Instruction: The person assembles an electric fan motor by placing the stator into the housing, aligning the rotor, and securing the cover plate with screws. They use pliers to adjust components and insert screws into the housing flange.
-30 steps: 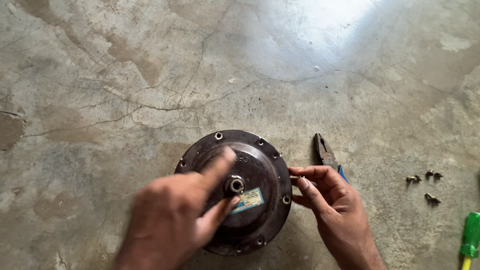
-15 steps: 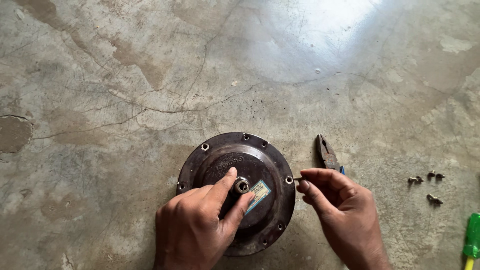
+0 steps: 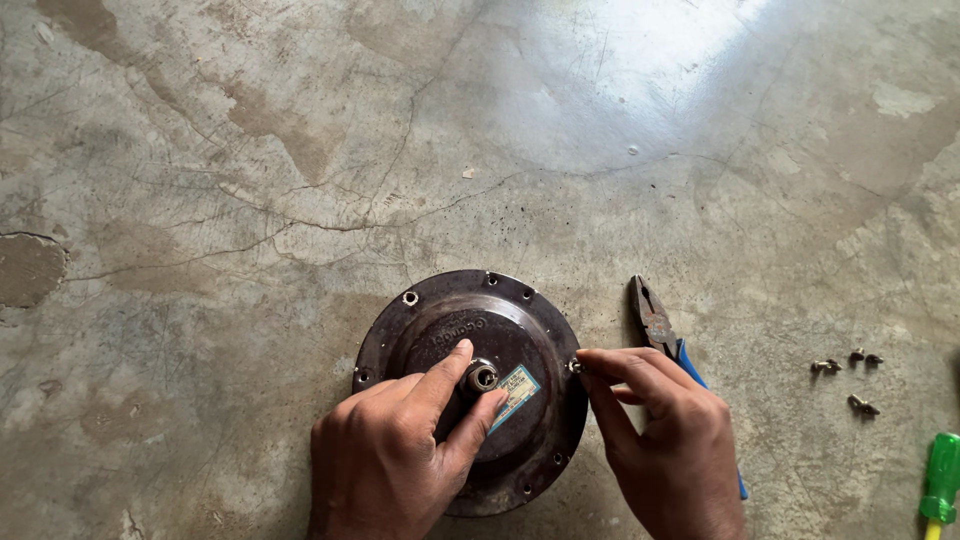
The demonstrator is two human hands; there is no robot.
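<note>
Since half a second ago, left hand has slid slightly so thumb and index now bracket the centre shaft instead of covering it; shaft end is now clearly exposed. Right hand has shifted little, fingertips still pinched at the rim's right edge. Motor housing looks barely rotated, if at all; camera framing roughly same.

Head view: round dark metal motor housing lies flat on cracked concrete floor, lower centre of frame. Left hand rests on housing's lower left, fingers closed loosely around shaft. Right hand's thumb and index are pressed together on a small screw at the rim hole; screw mostly hidden. Blue-handled pliers lie just right of housing, partly under right hand. Loose screws sit at right, well apart. Green screwdriver at lower right edge.
</note>
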